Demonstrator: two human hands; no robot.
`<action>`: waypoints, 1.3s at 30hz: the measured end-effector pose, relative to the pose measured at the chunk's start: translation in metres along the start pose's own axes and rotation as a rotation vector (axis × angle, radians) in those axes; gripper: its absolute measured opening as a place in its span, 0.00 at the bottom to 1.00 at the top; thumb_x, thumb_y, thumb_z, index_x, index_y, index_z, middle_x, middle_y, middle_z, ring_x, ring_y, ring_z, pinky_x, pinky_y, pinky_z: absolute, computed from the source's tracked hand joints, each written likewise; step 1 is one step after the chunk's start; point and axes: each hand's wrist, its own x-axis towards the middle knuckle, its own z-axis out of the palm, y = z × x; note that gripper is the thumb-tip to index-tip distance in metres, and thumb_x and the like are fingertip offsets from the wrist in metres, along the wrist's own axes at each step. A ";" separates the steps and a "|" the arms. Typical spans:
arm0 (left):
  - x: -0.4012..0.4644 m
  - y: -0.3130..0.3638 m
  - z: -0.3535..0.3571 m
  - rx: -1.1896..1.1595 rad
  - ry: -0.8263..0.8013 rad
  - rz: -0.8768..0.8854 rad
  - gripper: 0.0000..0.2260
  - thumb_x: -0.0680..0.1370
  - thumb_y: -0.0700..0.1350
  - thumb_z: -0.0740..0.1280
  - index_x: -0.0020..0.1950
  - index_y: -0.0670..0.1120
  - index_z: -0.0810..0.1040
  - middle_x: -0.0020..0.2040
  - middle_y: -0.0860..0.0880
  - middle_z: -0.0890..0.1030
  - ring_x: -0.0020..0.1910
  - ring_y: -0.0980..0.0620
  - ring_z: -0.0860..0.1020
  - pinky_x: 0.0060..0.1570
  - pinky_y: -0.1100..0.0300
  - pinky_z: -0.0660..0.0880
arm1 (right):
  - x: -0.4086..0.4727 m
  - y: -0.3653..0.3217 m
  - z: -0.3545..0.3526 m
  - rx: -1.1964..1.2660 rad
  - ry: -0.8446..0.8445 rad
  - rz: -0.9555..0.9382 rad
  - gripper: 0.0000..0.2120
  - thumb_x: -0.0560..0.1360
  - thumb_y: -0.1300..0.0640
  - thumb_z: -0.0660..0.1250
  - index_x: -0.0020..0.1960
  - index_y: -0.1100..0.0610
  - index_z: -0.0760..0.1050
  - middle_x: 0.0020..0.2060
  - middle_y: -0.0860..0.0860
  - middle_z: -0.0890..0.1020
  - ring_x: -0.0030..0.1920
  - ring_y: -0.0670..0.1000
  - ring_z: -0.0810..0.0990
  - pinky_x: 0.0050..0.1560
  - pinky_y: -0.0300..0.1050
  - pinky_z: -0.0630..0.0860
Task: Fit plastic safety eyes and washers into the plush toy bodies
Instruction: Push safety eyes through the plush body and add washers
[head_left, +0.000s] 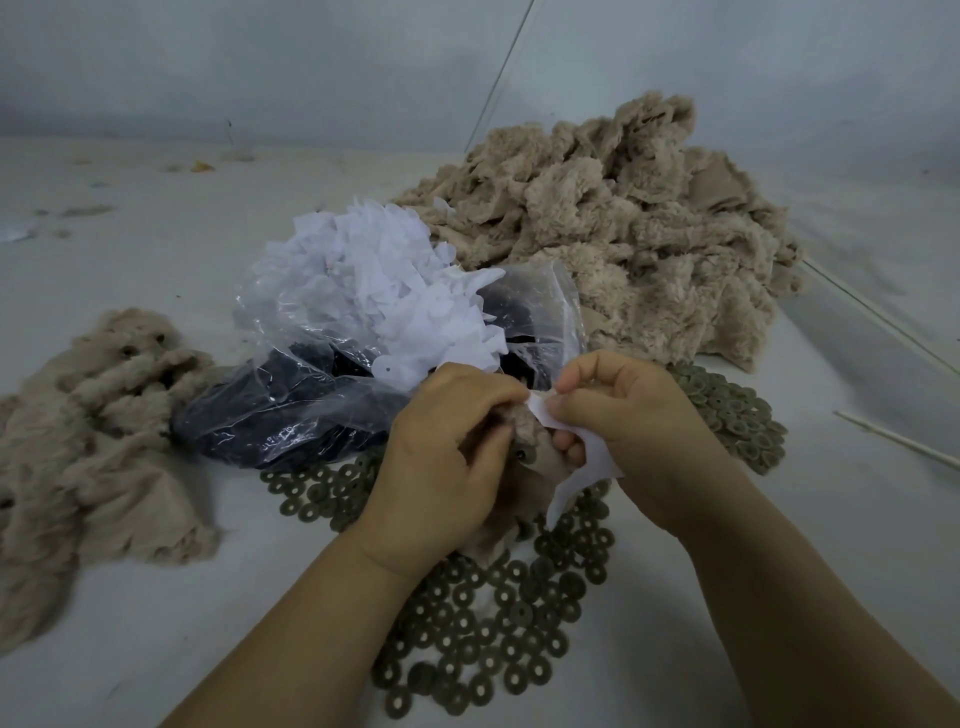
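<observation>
- The left hand (441, 457) curls its fingers round a small beige plush body (524, 486), held just above the worktop (156, 597); the grip is clamped on the fabric.
- The right hand (628, 415) pinches a white paper piece (582, 467) between thumb and forefinger at the top of the same plush body, grip closed on the paper.
- The plush body hangs with its long axis running roughly from the hands down toward the person; its lower end reaches the washers (483, 639).
- A dark eye (521, 455) shows on the plush between the two hands, facing the camera.
- The olive washers lie scattered flat on the worktop under and around the forearms; more lie at the right (727, 410).
- A clear plastic bag (322, 384), holding dark pieces and white paper cutouts (384, 275), sits just behind the hands.
- A large heap of plush bodies (623, 228) lies behind at right; a smaller pile (98, 431) lies at left, some showing dark eyes.
- A thin pale stick (898, 441) lies at far right.
</observation>
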 end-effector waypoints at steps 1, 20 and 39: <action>0.000 0.000 0.000 0.003 0.001 0.002 0.14 0.72 0.31 0.69 0.56 0.41 0.80 0.51 0.51 0.79 0.52 0.53 0.77 0.54 0.65 0.73 | -0.001 0.000 0.000 0.009 -0.022 -0.011 0.06 0.75 0.69 0.69 0.43 0.60 0.76 0.27 0.53 0.78 0.28 0.49 0.77 0.28 0.38 0.74; 0.000 0.002 0.002 -0.070 0.010 -0.134 0.18 0.72 0.32 0.70 0.60 0.44 0.78 0.55 0.52 0.79 0.57 0.59 0.77 0.57 0.71 0.70 | 0.002 0.004 -0.003 0.137 -0.080 0.038 0.03 0.72 0.63 0.71 0.41 0.57 0.83 0.33 0.54 0.81 0.30 0.46 0.76 0.31 0.36 0.75; 0.001 0.003 0.001 -0.098 -0.034 -0.152 0.22 0.73 0.33 0.70 0.65 0.46 0.76 0.59 0.51 0.78 0.60 0.59 0.76 0.61 0.68 0.70 | 0.006 0.007 0.000 0.142 -0.143 0.090 0.10 0.80 0.67 0.61 0.48 0.61 0.80 0.31 0.52 0.77 0.30 0.45 0.74 0.34 0.38 0.76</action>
